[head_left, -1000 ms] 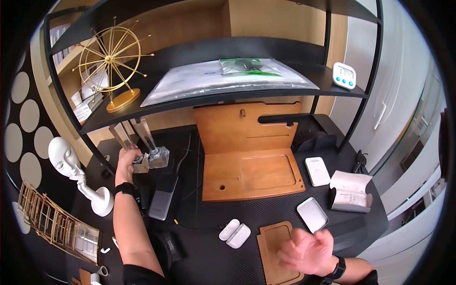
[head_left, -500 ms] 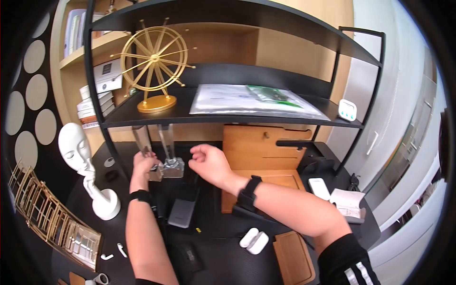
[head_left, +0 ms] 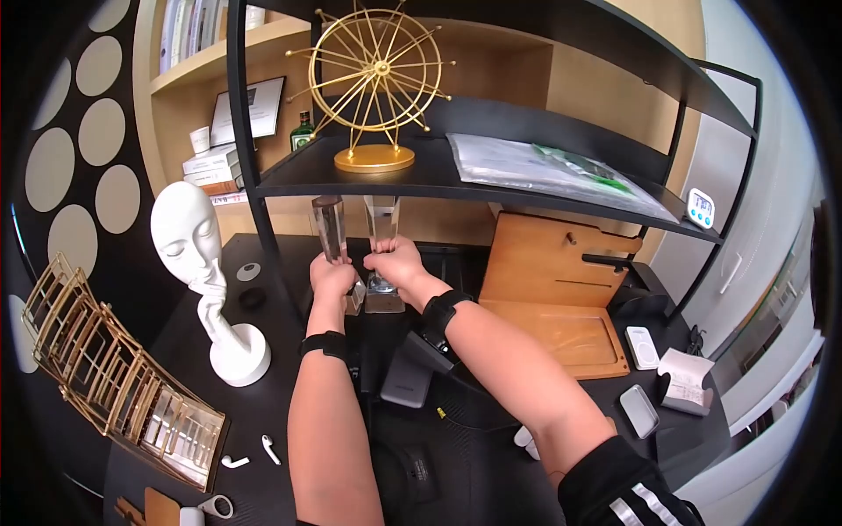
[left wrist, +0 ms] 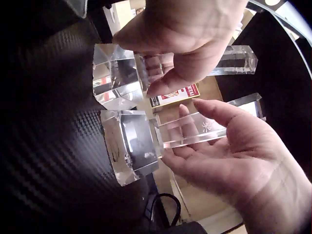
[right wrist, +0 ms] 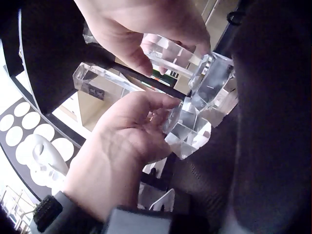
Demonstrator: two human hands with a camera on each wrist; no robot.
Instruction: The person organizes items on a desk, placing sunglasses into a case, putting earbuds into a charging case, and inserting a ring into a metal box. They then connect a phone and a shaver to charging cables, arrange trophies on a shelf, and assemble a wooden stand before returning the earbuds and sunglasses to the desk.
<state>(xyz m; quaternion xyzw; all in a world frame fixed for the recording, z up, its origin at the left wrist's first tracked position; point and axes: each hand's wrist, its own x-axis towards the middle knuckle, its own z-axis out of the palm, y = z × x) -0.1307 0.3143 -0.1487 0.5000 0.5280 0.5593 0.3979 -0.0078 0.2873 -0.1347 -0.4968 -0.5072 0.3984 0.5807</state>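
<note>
Two clear crystal trophies with faceted bases stand side by side beneath the black shelf. My left hand (head_left: 333,279) grips the left trophy (head_left: 329,219) low on its column, just above the base. Around the right trophy (head_left: 383,219) my right hand (head_left: 399,263) has its thumb and fingers, also low on the column. In the left wrist view, a small engraved mark shows on the right trophy's column (left wrist: 207,127), and its thick base (left wrist: 129,146) sits close by the other base (left wrist: 116,75). Parts of both columns are hidden behind the fingers.
The shelf (head_left: 421,186) overhangs the trophies, carrying a gold wheel ornament (head_left: 381,68) and plastic-wrapped sheets (head_left: 544,171). A white face sculpture (head_left: 237,355) stands left. A grey power bank (head_left: 406,379) lies in front, a wooden stand (head_left: 553,324) to the right, loose earbuds (head_left: 270,449) front left.
My right hand has moved from above the small wooden tray at front right, up and left to the right trophy, and taken hold of it. The left hand keeps its trophy; the view has turned left.
</note>
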